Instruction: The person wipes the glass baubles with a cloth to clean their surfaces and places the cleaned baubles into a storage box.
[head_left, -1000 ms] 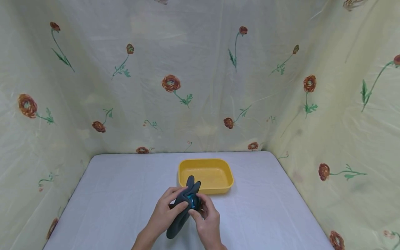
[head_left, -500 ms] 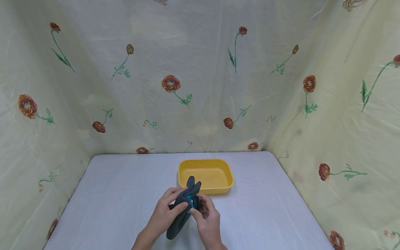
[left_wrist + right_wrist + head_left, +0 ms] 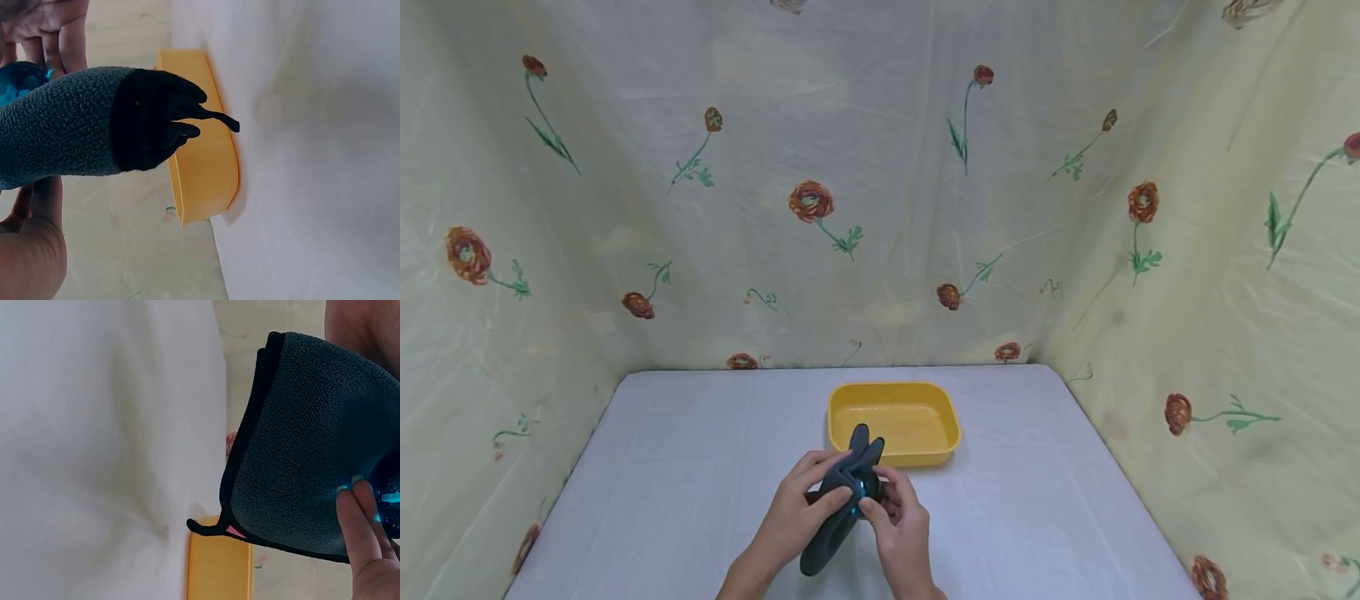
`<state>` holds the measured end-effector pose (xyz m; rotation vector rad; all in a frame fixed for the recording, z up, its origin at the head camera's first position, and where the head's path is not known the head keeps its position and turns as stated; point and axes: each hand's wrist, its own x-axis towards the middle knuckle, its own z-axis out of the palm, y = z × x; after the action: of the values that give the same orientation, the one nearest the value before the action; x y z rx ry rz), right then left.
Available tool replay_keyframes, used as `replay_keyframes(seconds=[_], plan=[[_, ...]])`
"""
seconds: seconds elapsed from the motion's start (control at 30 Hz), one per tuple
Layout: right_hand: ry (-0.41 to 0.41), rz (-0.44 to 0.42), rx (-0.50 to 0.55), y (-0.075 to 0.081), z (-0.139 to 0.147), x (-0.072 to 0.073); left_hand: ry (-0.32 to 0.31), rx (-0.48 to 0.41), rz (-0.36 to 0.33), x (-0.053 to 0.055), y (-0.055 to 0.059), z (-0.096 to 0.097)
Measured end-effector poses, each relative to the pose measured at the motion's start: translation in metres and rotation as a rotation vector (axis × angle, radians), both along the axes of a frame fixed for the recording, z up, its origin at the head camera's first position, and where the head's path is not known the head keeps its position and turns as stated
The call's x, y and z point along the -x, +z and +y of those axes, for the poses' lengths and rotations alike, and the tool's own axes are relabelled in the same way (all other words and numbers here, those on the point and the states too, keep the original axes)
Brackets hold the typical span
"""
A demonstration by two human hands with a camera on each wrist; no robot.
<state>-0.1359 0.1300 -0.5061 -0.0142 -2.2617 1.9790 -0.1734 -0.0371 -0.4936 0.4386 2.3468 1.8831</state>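
Note:
Both hands are raised over the near middle of the table. A dark grey towel point(image 3: 829, 537) with black edging is gripped by my left hand point(image 3: 801, 504), thumb on the near side and fingers on the far side. It is folded partly around a shiny blue rounded object point(image 3: 870, 483). My right hand point(image 3: 901, 529) holds that object from the right between thumb and fingers. In the right wrist view, two fingertips press the towel point(image 3: 300, 444) beside the sparkling blue surface point(image 3: 389, 515). A hanging loop point(image 3: 220, 117) sticks out from the towel's edge in the left wrist view.
A yellow rectangular tub point(image 3: 951, 433) stands on the white-covered table point(image 3: 715, 433), just beyond the hands. The towel's upper tips overlap its near rim in the head view. Flower-patterned sheeting point(image 3: 895, 250) rises behind the table and along both sides.
My right thumb has shifted slightly up and to the right on the blue object, and less of its bright blue shows. The left hand keeps its grip nearly still.

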Motion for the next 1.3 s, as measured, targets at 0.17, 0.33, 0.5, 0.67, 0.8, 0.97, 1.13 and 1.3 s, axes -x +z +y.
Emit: replay_keyframes(seconds=[0.17, 0.33, 0.5, 0.67, 0.8, 0.97, 1.13, 1.3], plan=[[-0.002, -0.002, 0.014, 0.0011, 0.0000, -0.0007, -0.001, -0.003, -0.007, -0.0012, 0.0019, 0.0004], [0.009, -0.016, 0.036, 0.0023, 0.0006, -0.0016, 0.004, -0.010, -0.010, -0.0023, 0.0027, 0.0013], [0.032, -0.042, 0.073, 0.0028, 0.0019, -0.0016, 0.003, -0.016, -0.010, -0.0025, 0.0032, 0.0016], [0.053, -0.065, 0.077, 0.0034, 0.0033, -0.0001, -0.003, -0.009, -0.006, -0.0024, 0.0030, 0.0014], [0.070, -0.080, 0.082, 0.0048, 0.0038, 0.0002, -0.008, -0.003, -0.006, -0.0020, 0.0021, 0.0010], [0.088, -0.092, 0.102, 0.0057, 0.0044, -0.0011, -0.008, 0.002, -0.001, -0.0023, 0.0018, 0.0013], [0.085, -0.091, 0.114, 0.0049, 0.0046, -0.0015, -0.009, -0.002, -0.001, -0.0039, 0.0039, 0.0019], [0.079, -0.081, 0.106, 0.0043, 0.0048, -0.0010, -0.015, -0.003, -0.011, -0.0052, 0.0061, 0.0025]])
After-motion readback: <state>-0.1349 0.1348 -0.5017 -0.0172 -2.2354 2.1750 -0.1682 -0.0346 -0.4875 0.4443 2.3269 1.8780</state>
